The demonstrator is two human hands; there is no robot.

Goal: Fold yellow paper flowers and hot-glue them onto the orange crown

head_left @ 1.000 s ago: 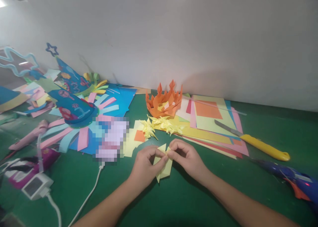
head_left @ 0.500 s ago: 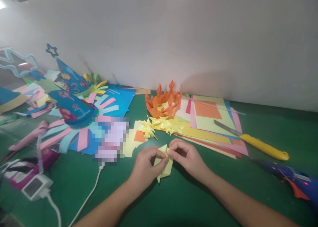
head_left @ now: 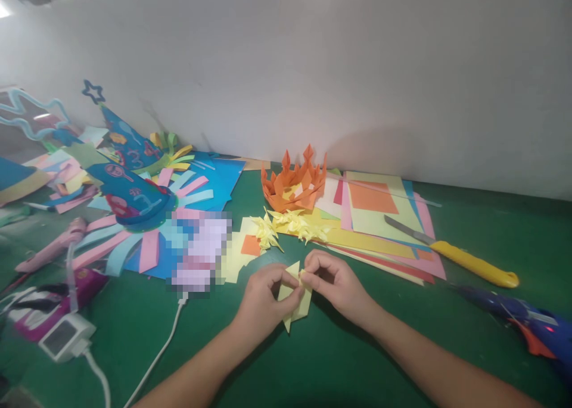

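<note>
A pale yellow folded paper (head_left: 304, 306) is held just above the green table, its pointed corners showing at top and bottom. My left hand (head_left: 267, 296) pinches its left side between thumb and fingers. The thumb and index finger of my right hand (head_left: 334, 280) are closed on its upper right edge, close to the left fingertips. The small fold between the fingertips is partly hidden. Just beyond my hands lie several yellow folded paper flowers (head_left: 300, 224). Behind these stands an orange folded paper crown (head_left: 292, 187).
Coloured paper sheets and strips (head_left: 379, 241) lie to the right, with a yellow-handled knife (head_left: 478, 264) across them. A blue glue gun (head_left: 522, 318) is at far right. Decorated blue cone hats (head_left: 134, 193), a charging cable (head_left: 165, 342) and a pink glue gun (head_left: 56, 247) occupy the left.
The folded paper has tilted very slightly, its lower tip a little further down. Both hands keep their pinch in nearly the same place.
</note>
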